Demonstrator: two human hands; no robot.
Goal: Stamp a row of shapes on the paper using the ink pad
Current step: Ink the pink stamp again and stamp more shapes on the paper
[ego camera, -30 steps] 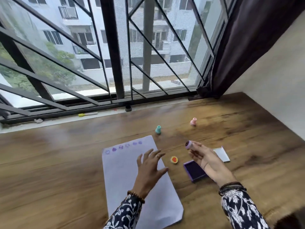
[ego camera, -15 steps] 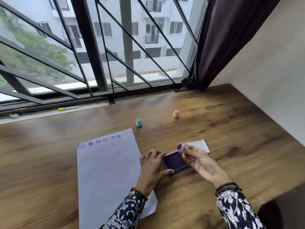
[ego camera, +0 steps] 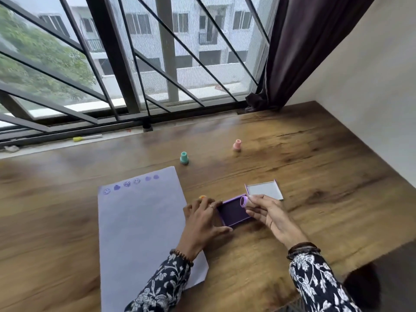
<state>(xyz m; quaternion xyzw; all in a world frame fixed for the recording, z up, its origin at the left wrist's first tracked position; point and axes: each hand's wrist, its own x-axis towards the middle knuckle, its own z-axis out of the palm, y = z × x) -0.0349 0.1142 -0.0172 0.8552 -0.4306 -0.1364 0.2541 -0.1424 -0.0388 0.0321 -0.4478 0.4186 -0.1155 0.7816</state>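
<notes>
Six prints [ego camera: 131, 183] on paper [ego camera: 139, 221], four stamps, one ink pad [ego camera: 233, 213]

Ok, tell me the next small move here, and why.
Probably turn the purple stamp face down and press it into the ink pad. The right hand holds it tilted at the pad's far edge, the left hand grips the pad's near side, and the paper shows six prints with room beyond the last.
</notes>
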